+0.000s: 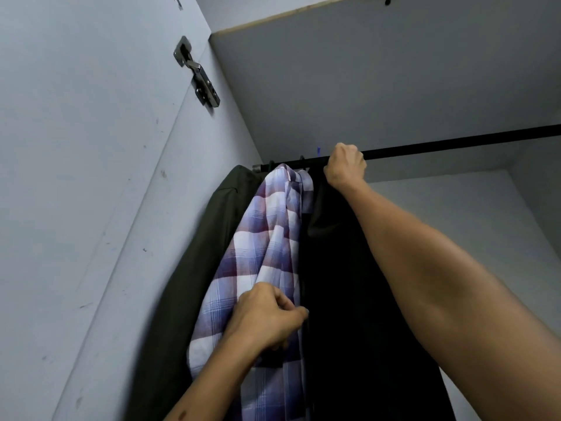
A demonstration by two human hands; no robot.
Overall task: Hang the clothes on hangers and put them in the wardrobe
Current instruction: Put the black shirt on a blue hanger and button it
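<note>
the view looks up into a grey wardrobe [379, 86], where a black rail [455, 142] runs from the left side wall out to the right edge. three garments hang bunched at the left end of the rail: a dark olive garment [194, 253] closest to the wall, a blue, white and maroon plaid shirt [261, 238] just right of it, and a black garment [349, 299] on the right, touching the shirt. thin dark hanger hooks [302, 159] show over the rail above the shirt, though the hangers themselves are hidden under the cloth. the right hand [346, 167] is raised to the rail just above the black garment, its fingers curled closed at the rail; whether they grip the rail itself or a hanger hook there cannot be told. the left hand [267, 317] sits lower and nearer, its fingers curled and pinching at the seam where the plaid shirt meets the black garment; which cloth it holds cannot be told for sure. a metal hinge [197, 72] is fixed at the upper left where the open door [76, 177] meets the wardrobe side.
</note>
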